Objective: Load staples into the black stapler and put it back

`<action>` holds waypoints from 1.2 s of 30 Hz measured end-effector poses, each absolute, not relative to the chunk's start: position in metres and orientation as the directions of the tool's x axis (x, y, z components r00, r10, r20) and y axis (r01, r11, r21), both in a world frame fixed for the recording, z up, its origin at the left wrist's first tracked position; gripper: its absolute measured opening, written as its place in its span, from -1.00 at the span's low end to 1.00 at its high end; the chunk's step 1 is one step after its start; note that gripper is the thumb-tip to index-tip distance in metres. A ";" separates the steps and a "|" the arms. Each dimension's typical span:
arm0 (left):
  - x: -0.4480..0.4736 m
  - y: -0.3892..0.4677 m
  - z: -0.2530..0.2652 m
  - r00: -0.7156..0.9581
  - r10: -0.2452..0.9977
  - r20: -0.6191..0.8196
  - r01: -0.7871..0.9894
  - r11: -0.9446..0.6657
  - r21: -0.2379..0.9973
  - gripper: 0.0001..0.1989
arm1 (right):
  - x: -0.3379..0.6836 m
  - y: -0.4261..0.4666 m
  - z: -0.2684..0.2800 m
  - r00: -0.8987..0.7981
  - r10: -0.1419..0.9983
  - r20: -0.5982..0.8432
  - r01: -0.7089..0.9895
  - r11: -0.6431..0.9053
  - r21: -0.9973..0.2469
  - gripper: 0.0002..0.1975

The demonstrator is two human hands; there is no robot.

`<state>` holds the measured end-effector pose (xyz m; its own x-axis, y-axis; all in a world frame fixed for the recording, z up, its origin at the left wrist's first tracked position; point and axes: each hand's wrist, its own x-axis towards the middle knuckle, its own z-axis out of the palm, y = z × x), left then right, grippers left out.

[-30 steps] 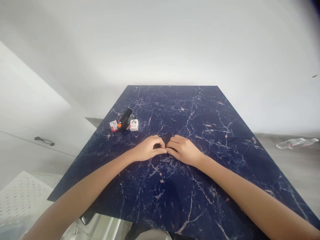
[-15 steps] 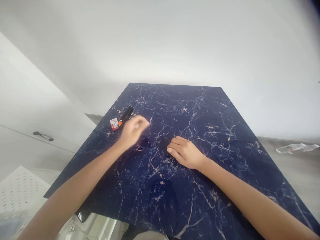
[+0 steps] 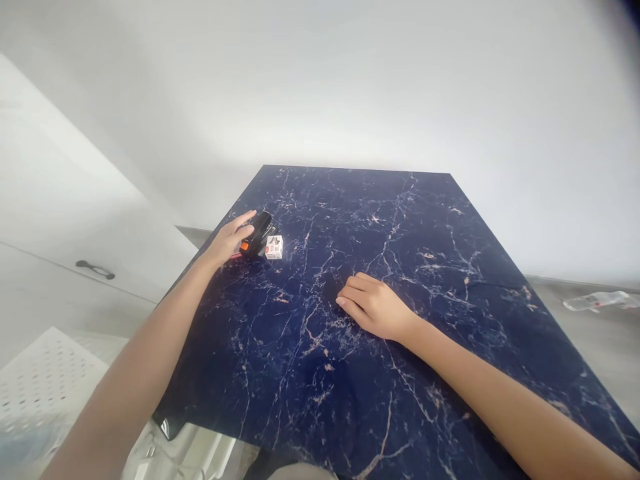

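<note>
My left hand is at the left side of the dark blue tabletop, thumb and forefinger apart, beside a black object with an orange end that looks like a stapler. The fingertips reach its left side; whether they press on it I cannot tell. Against its right side sits a small white printed box. A red edge shows below the left hand, mostly covered by it. My right hand rests on the tabletop near the middle, fingers curled in, with nothing visible in it.
The blue marbled table stands against a pale wall. A drawer handle is at the left, with a white perforated panel below it. Clear plastic bottles lie beyond the right edge.
My left hand has moved left from the right side of the black object to its left side, covering the red-and-white box there. The white box now shows on the right. My right hand stays put.
</note>
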<state>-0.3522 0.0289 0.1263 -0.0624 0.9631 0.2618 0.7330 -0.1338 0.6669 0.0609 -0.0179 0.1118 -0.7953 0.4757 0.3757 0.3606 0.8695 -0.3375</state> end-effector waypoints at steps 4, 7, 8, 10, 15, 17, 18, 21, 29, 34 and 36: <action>-0.338 0.021 0.136 0.027 0.989 0.145 0.706 -0.122 0.698 -0.23 | 0.060 -0.018 0.112 -0.798 0.471 0.376 0.353 0.871 -0.342 -0.66; -0.336 0.019 0.136 0.038 0.985 0.169 0.754 -0.139 0.641 -0.26 | 0.060 -0.018 0.112 -0.796 0.473 0.377 0.356 0.870 -0.341 -0.66; -0.336 0.019 0.135 0.040 0.981 0.191 0.766 -0.153 0.624 -0.29 | 0.060 -0.018 0.112 -0.794 0.475 0.378 0.358 0.869 -0.341 -0.66; -0.335 0.020 0.132 0.038 0.968 0.247 0.783 -0.183 0.595 -0.35 | 0.060 -0.018 0.112 -0.793 0.479 0.378 0.360 0.867 -0.343 -0.67; -0.328 0.018 0.130 0.034 0.947 0.320 0.813 -0.213 0.542 -0.42 | 0.061 -0.018 0.113 -0.795 0.480 0.371 0.361 0.865 -0.348 -0.67; -0.324 0.017 0.131 0.055 0.950 0.309 0.810 -0.223 0.542 -0.43 | 0.061 -0.018 0.113 -0.798 0.479 0.366 0.360 0.865 -0.349 -0.67; -0.321 0.016 0.131 0.068 0.951 0.302 0.809 -0.230 0.542 -0.44 | 0.061 -0.018 0.113 -0.799 0.478 0.364 0.359 0.866 -0.350 -0.67; -0.312 0.014 0.131 0.108 0.950 0.293 0.803 -0.258 0.538 -0.44 | 0.061 -0.018 0.113 -0.801 0.478 0.360 0.359 0.865 -0.350 -0.67; -0.256 -0.004 0.134 0.342 0.895 0.287 0.702 -0.447 0.555 -0.52 | 0.062 -0.020 0.116 -0.797 0.476 0.371 0.357 0.867 -0.347 -0.71; -0.210 -0.030 0.140 0.549 0.812 0.197 0.621 -0.554 0.554 -0.41 | 0.064 -0.024 0.114 -0.710 0.492 0.504 0.354 0.868 -0.350 -0.77; -0.200 -0.038 0.142 0.601 0.781 0.171 0.608 -0.586 0.536 -0.38 | 0.064 -0.025 0.115 -0.706 0.447 0.549 0.311 0.892 -0.327 -0.75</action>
